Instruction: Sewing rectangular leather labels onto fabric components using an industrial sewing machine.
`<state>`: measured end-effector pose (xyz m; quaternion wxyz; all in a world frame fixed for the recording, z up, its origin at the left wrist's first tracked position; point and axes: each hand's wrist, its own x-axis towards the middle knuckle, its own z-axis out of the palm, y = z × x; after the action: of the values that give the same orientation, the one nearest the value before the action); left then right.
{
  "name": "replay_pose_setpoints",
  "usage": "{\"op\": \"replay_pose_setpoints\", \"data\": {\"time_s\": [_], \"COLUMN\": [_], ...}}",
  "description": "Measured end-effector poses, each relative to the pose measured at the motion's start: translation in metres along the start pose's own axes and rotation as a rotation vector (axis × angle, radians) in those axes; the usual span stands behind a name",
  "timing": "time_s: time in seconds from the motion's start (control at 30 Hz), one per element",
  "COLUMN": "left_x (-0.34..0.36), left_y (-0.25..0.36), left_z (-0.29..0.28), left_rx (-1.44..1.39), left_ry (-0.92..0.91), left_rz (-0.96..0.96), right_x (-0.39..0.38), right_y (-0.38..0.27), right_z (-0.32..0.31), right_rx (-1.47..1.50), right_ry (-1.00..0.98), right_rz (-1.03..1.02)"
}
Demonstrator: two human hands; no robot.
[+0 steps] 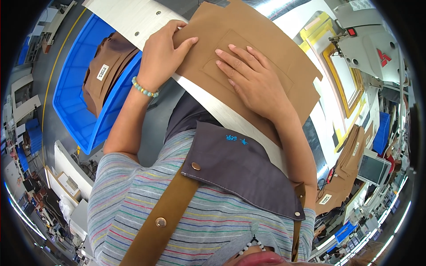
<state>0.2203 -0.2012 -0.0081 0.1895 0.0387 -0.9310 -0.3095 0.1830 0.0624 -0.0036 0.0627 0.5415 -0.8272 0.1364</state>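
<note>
A brown fabric panel (301,88) with a stitched pocket-like outline lies on a pale worktable (120,13), partly overhanging its near edge. My left hand (162,53), a beaded bracelet at the wrist, grips the panel's left side with bent fingers and the thumb on top. My right hand (250,80) rests palm down across the stitched outline, fingers stretched and slightly apart.
A blue bin (69,99) of brown pieces (95,88) stands left. At right are a white machine (368,48), yellow-edged frames (328,66), stacked brown pieces (341,177) and a monitor (372,168). A grey aisle (57,44) with a yellow line runs at far left.
</note>
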Motion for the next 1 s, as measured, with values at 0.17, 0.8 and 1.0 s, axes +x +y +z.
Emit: {"op": "replay_pose_setpoints", "data": {"time_s": [0.17, 0.8, 1.0], "left_x": [0.001, -0.005, -0.005], "left_y": [0.0, -0.01, -0.01], "left_z": [0.006, 0.015, 0.016], "left_rx": [-0.293, -0.454, -0.487], "left_ry": [-0.025, 0.042, 0.052], "left_rz": [-0.143, -0.216, -0.206], "right_x": [-0.002, -0.001, 0.0], "right_y": [0.0, -0.003, -0.005], "right_z": [0.0, 0.001, 0.002], "right_rx": [-0.056, -0.03, 0.012], "right_ry": [-0.022, -0.012, -0.015], "right_rz": [-0.088, -0.1, -0.064]}}
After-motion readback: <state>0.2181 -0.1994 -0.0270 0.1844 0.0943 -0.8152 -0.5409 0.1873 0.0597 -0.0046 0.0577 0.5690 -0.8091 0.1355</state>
